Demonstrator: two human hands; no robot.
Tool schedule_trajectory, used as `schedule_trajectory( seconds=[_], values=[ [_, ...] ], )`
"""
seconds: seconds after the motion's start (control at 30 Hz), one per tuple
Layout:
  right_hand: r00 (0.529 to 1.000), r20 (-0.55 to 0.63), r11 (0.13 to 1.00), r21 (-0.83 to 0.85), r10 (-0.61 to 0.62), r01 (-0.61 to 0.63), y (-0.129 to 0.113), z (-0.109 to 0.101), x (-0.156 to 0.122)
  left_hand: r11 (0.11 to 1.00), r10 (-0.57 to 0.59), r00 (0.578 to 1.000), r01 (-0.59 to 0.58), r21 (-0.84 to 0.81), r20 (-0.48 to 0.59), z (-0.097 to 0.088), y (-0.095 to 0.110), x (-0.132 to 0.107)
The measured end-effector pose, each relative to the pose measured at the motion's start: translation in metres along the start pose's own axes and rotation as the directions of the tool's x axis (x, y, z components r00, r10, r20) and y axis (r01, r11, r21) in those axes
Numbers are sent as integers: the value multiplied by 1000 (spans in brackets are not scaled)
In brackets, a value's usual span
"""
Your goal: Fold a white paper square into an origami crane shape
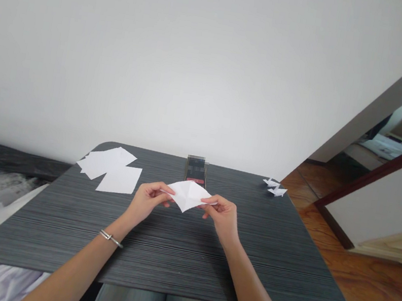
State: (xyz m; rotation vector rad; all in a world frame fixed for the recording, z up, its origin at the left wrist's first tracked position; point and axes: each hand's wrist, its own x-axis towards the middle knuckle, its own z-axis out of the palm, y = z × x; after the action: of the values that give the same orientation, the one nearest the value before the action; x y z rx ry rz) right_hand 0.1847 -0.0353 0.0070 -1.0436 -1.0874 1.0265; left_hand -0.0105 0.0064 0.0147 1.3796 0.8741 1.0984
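A white folded paper, creased into a pointed, diamond-like shape, is held just above the dark grey table. My left hand pinches its left corner, and a thin bracelet sits on that wrist. Its right corner is pinched by my right hand. Both hands hover over the middle of the table, fingers closed on the paper.
Several loose white sheets lie at the table's far left. A dark phone stands at the far edge behind the paper. Two small folded paper figures sit at the far right corner. A white wall rises behind; wooden floor and a doorway lie to the right.
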Motion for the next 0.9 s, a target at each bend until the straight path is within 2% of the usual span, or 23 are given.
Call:
schedule_trajectory(
  seconds=[0.3, 0.53, 0.7, 0.9],
  values=[
    [995, -23, 994, 51, 101, -100, 3, 1, 0, 1000, 18, 999, -19, -10, -47, 3, -4, 1],
    [978, -26, 968, 150, 207, -201, 4, 5, -2, 995, -9, 1000, 7, -102, -13, 11, -6, -2],
    [978, -51, 969, 155, 200, -190, 4, 8, -3, 992, -39, 999, 38, -117, -11, 12, -9, -3],
    [978, -67, 969, 164, 198, -185, 3, 10, -5, 978, -83, 994, 68, -199, -67, 17, -6, -4]
  ],
)
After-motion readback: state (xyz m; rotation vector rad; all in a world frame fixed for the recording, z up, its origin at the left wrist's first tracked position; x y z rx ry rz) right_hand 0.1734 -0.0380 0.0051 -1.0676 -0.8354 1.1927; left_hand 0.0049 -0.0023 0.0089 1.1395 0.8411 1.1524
